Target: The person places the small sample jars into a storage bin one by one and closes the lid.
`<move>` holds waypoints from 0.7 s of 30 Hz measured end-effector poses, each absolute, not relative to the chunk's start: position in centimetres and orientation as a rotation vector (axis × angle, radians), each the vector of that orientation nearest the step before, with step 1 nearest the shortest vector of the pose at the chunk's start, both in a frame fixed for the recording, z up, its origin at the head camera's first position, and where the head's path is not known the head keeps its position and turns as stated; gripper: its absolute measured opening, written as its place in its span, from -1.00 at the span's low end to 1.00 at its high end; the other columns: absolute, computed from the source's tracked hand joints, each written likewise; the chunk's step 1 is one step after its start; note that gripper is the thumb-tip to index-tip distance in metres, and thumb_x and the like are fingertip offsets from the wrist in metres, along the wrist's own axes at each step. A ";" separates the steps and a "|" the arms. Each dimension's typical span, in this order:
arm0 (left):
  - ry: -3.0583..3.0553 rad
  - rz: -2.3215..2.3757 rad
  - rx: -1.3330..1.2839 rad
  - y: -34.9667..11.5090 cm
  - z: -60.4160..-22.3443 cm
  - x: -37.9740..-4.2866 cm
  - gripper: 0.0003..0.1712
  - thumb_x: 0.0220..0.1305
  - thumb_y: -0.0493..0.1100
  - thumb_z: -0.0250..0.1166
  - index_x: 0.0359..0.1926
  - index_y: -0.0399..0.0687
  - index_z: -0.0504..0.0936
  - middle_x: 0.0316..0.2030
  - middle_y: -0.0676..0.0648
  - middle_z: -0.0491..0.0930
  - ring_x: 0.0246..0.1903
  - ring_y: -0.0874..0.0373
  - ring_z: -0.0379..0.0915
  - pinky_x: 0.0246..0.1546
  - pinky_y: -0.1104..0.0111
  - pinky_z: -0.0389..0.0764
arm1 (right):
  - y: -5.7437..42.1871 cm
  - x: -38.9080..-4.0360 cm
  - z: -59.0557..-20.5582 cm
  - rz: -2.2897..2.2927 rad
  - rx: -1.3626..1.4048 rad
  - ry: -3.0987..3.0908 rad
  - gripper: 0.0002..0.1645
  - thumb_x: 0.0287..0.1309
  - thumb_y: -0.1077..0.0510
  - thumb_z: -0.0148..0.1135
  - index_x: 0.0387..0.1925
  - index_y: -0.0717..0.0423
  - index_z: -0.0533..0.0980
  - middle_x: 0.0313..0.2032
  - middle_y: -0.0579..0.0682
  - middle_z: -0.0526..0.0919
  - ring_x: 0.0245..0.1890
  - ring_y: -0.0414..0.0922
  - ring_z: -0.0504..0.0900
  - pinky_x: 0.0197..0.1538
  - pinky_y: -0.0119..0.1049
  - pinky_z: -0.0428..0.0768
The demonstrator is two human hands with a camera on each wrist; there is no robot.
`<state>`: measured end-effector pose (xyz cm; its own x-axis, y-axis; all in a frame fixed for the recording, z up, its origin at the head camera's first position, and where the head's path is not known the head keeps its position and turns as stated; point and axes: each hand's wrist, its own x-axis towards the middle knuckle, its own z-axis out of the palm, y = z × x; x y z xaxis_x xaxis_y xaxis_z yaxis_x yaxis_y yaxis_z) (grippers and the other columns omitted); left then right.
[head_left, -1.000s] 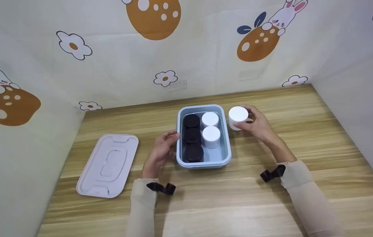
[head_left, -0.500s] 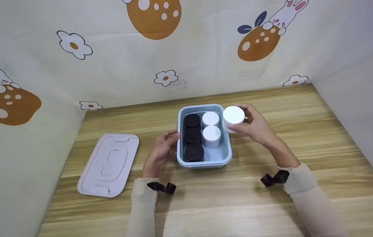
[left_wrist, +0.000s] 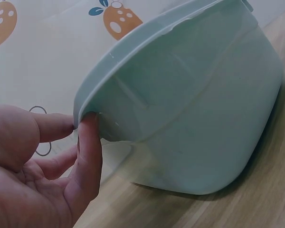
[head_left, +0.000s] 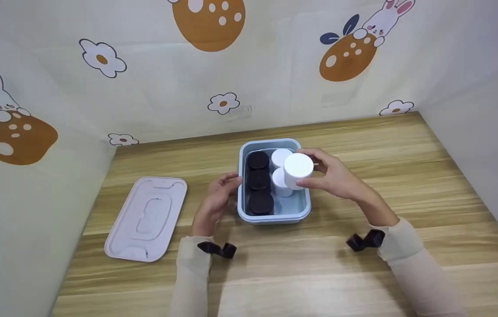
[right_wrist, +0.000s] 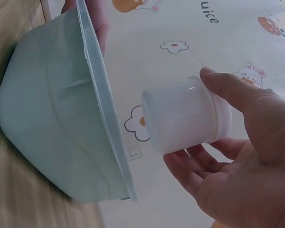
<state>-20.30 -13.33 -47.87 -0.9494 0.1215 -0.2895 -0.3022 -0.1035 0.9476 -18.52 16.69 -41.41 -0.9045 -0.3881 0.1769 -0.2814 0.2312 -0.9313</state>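
A light blue plastic box stands on the table with several jars inside. Black-topped jars line its left side in a column. Two white jars stand on the right, the nearer one partly hidden. Above that side, my right hand grips another white jar between thumb and fingers. The right wrist view shows this white jar clear of the box's rim. My left hand is at the box's left edge; in the left wrist view its thumb and finger pinch the rim.
A pale pinkish lid lies flat on the wooden table, left of the box. A patterned sheet covers the walls behind and at both sides. Black camera mounts sit on both wrists.
My right hand has lifted the white jar from beside the box and carried it left, over the box's right side. The left hand stays on the rim.
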 end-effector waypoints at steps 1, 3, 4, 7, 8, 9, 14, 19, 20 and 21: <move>1.882 2.136 -0.201 -13.3 -47.9 -20.3 -0.54 0.42 -0.22 0.17 0.27 -0.32 0.42 -0.24 -0.04 0.61 -0.39 0.22 0.58 -0.58 0.41 0.62 | 16.6 -18.5 -41.4 -1.752 -0.672 2.380 -0.17 0.01 0.33 0.51 0.33 0.25 0.38 0.19 0.19 0.51 0.04 -0.22 0.57 0.16 -0.50 0.55; 1.876 2.140 -0.208 -13.3 -47.9 -20.3 -0.53 0.42 -0.22 0.17 0.27 -0.32 0.42 -0.22 -0.05 0.61 -0.38 0.21 0.59 -0.57 0.40 0.63 | 16.4 -18.4 -41.2 -1.696 -0.709 2.364 -0.16 0.02 0.31 0.50 0.34 0.22 0.36 0.20 0.18 0.49 0.06 -0.18 0.56 0.18 -0.48 0.56; 1.872 2.141 -0.212 -13.3 -47.9 -20.3 -0.53 0.42 -0.22 0.18 0.27 -0.31 0.42 -0.21 -0.05 0.61 -0.37 0.21 0.59 -0.57 0.39 0.63 | 16.3 -18.4 -41.2 -1.668 -0.731 2.355 -0.15 0.03 0.30 0.50 0.35 0.21 0.35 0.20 0.18 0.49 0.07 -0.15 0.55 0.20 -0.43 0.57; 1.864 2.146 -0.223 -13.3 -47.9 -20.3 -0.53 0.42 -0.22 0.18 0.28 -0.31 0.42 -0.20 -0.06 0.63 -0.36 0.20 0.59 -0.56 0.38 0.63 | 16.0 -18.2 -41.1 -1.572 -0.802 2.348 -0.15 0.05 0.27 0.49 0.37 0.20 0.33 0.22 0.20 0.45 0.11 -0.07 0.52 0.24 -0.23 0.59; 1.859 2.147 -0.226 -13.3 -47.9 -20.3 -0.53 0.42 -0.23 0.18 0.28 -0.31 0.42 -0.21 -0.05 0.63 -0.37 0.20 0.59 -0.56 0.38 0.63 | 15.9 -18.1 -41.1 -1.536 -0.827 2.352 -0.15 0.06 0.26 0.49 0.37 0.20 0.33 0.22 0.22 0.44 0.11 -0.05 0.51 0.24 -0.17 0.60; 1.858 2.146 -0.225 -13.3 -47.9 -20.3 -0.53 0.42 -0.23 0.18 0.28 -0.31 0.42 -0.21 -0.05 0.63 -0.38 0.20 0.59 -0.56 0.38 0.63 | 15.8 -18.0 -41.2 -1.505 -0.847 2.352 -0.16 0.07 0.26 0.48 0.37 0.20 0.34 0.21 0.23 0.43 0.11 -0.02 0.50 0.22 -0.12 0.60; 1.858 2.143 -0.222 -13.3 -47.9 -20.3 -0.52 0.42 -0.23 0.18 0.29 -0.31 0.41 -0.22 -0.04 0.63 -0.38 0.20 0.59 -0.55 0.37 0.64 | 15.4 -17.9 -41.3 -1.335 -0.920 2.400 -0.21 0.03 0.23 0.48 0.31 0.13 0.40 0.19 0.22 0.42 0.10 0.01 0.45 0.13 -0.11 0.63; 1.848 2.145 -0.216 -13.2 -47.9 -20.4 -0.54 0.44 -0.23 0.16 0.28 -0.32 0.40 -0.22 -0.05 0.62 -0.37 0.19 0.59 -0.51 0.35 0.67 | 15.1 -18.3 -41.2 -1.150 -1.080 2.449 -0.28 -0.01 0.20 0.49 0.22 0.19 0.44 0.19 0.21 0.48 0.14 0.06 0.45 0.13 -0.07 0.57; 1.843 2.146 -0.215 -13.2 -47.9 -20.4 -0.54 0.44 -0.23 0.16 0.28 -0.32 0.39 -0.22 -0.05 0.62 -0.37 0.19 0.60 -0.50 0.34 0.67 | 15.1 -18.4 -41.2 -1.118 -1.114 2.456 -0.29 -0.02 0.20 0.49 0.21 0.21 0.45 0.18 0.21 0.49 0.15 0.08 0.45 0.15 -0.04 0.55; 1.840 2.147 -0.217 -13.2 -47.8 -20.4 -0.54 0.44 -0.23 0.16 0.28 -0.32 0.40 -0.22 -0.05 0.62 -0.36 0.18 0.60 -0.49 0.34 0.68 | 15.1 -18.5 -41.1 -1.090 -1.144 2.460 -0.29 -0.02 0.19 0.49 0.20 0.23 0.46 0.18 0.21 0.51 0.16 0.10 0.46 0.17 -0.02 0.53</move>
